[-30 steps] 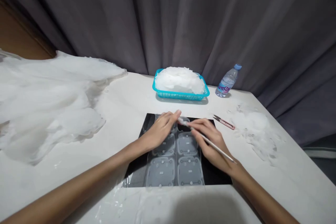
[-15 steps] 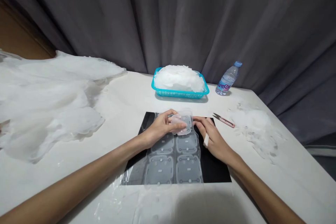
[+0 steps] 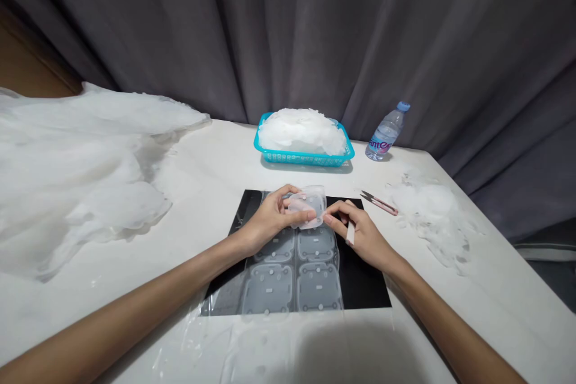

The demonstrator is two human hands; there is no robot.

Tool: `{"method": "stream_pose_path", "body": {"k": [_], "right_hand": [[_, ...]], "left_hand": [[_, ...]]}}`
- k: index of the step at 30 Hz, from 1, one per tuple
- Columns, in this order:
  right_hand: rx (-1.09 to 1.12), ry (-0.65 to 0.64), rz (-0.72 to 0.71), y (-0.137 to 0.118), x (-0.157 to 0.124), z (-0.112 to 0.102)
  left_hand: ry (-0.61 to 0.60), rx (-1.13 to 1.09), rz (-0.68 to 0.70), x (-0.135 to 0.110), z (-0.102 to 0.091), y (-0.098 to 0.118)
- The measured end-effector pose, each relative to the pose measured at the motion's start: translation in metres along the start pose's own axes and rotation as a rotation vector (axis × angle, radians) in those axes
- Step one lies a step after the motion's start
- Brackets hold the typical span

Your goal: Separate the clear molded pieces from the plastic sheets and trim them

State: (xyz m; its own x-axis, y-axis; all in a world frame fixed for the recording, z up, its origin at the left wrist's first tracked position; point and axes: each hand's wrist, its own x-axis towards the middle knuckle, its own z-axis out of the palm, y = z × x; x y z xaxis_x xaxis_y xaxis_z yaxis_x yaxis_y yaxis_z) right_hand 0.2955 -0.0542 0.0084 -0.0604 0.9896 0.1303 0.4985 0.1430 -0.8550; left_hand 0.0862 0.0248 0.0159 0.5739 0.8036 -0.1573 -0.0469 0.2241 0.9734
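Observation:
Between the thumb and fingers of my left hand (image 3: 279, 216) is a translucent moulded plastic piece (image 3: 314, 203), squarish with rounded corners, lifted over the sheet. My right hand (image 3: 357, 228) pinches at that piece's right edge with thumb and forefinger; whether it grips a thin strip there is too small to tell. A white band (image 3: 350, 232) shows at a finger of this hand. Beneath both hands a clear plastic sheet (image 3: 269, 289) of several such moulded squares lies over a black mat (image 3: 363, 288) and runs off its front edge.
Thread snips (image 3: 380, 203) lie right of the mat, beside a heap of clear plastic scraps (image 3: 427, 207). A blue basket (image 3: 303, 159) piled with white translucent pieces stands at the back, near a water bottle (image 3: 384, 134). Large translucent sheets (image 3: 90, 174) cover the table's left.
My right hand has come in to the left, its fingertips now at the piece's right edge. My left hand keeps its hold on the piece. The whole view has shifted slightly.

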Motion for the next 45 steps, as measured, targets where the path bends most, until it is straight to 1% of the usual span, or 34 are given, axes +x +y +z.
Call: {"method": "stream_pose_path", "body": {"k": [6,8,11,13,15,18,21,23,27,31,33,35,36,37,38,39,40,42,43,44,45], "right_hand": [[-0.005,-0.01,-0.007,-0.002,0.0,-0.001],[-0.067,0.016,-0.059,-0.002,0.001,0.002],[-0.201,0.1,-0.19,-0.001,0.002,0.008],[-0.227,0.125,-0.236,0.0,0.003,0.011],[-0.176,0.115,-0.216,0.0,0.002,0.01],[-0.075,0.083,-0.15,-0.001,0.001,0.003],[-0.045,0.068,-0.131,-0.004,-0.001,-0.003],[-0.021,0.084,-0.11,-0.005,-0.001,-0.004],[0.073,0.132,-0.07,-0.002,0.002,0.001],[0.064,0.128,-0.074,-0.004,0.015,0.003],[0.022,0.051,-0.079,-0.01,0.024,0.0],[-0.021,-0.058,-0.1,-0.016,0.032,-0.003],[-0.04,-0.103,-0.112,-0.018,0.035,-0.003],[-0.066,-0.122,-0.117,-0.018,0.038,-0.003],[-0.097,-0.104,-0.112,-0.016,0.04,-0.002],[-0.136,-0.057,-0.097,-0.013,0.041,0.0],[-0.18,0.01,-0.074,-0.009,0.043,0.001],[-0.251,0.14,-0.023,0.002,0.045,0.005],[-0.267,0.177,-0.005,0.008,0.046,0.005],[-0.271,0.182,0.004,0.012,0.046,0.005],[-0.268,0.166,0.005,0.016,0.045,0.003]], "left_hand": [[-0.002,-0.029,0.006,-0.002,0.003,0.001],[-0.009,-0.055,-0.026,-0.004,0.005,0.001],[-0.01,-0.147,-0.121,-0.006,0.006,0.0],[-0.01,-0.193,-0.143,-0.006,0.005,-0.001],[-0.019,-0.166,-0.127,-0.005,0.004,-0.002],[-0.038,-0.091,-0.082,-0.005,0.002,-0.002],[-0.053,-0.067,-0.056,-0.005,0.004,-0.002],[-0.064,-0.038,-0.031,-0.005,0.005,-0.004],[-0.08,0.124,0.107,-0.005,0.006,-0.01],[-0.078,0.416,0.226,-0.005,0.005,-0.011],[-0.087,0.546,0.257,-0.007,0.004,-0.009],[-0.089,0.675,0.291,-0.01,0.004,-0.009],[-0.088,0.754,0.323,-0.012,0.005,-0.01],[-0.08,0.851,0.389,-0.016,0.006,-0.012],[-0.07,0.954,0.479,-0.02,0.008,-0.016],[-0.062,1.046,0.579,-0.024,0.01,-0.019],[-0.052,1.13,0.689,-0.029,0.013,-0.023],[-0.045,1.217,0.829,-0.035,0.016,-0.03],[-0.041,1.23,0.853,-0.037,0.017,-0.032],[-0.032,1.215,0.83,-0.037,0.018,-0.032],[-0.01,1.167,0.762,-0.036,0.017,-0.03]]}}
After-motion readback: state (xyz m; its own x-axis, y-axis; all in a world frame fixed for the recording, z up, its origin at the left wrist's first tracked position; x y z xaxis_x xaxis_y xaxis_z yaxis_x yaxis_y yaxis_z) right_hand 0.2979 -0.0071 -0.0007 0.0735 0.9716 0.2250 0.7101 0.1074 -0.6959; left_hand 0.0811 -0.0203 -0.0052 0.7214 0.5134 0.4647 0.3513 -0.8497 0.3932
